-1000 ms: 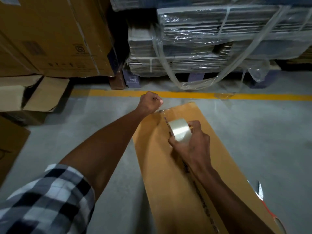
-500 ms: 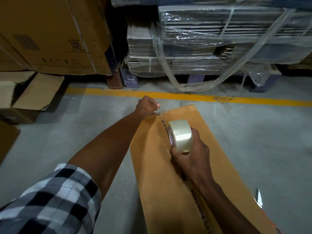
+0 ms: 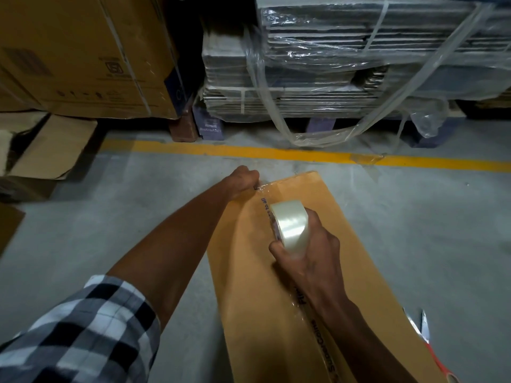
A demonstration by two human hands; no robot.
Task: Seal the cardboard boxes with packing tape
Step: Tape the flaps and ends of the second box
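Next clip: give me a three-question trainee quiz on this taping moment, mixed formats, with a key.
1. True or false: the right hand grips the tape roll.
2. The left hand pinches the tape's end at which edge of the cardboard box? A) far B) near
3. Fill in: the floor line beyond the box is ____.

Key: 1 true; 2 A; 3 yellow.

Bare floor [image 3: 414, 230] flanks the box [image 3: 345, 230]; wrapped pallet stacks [image 3: 331, 64] wall off beyond.

A black, white and grey checked sleeve [image 3: 83, 333] covers the left upper arm
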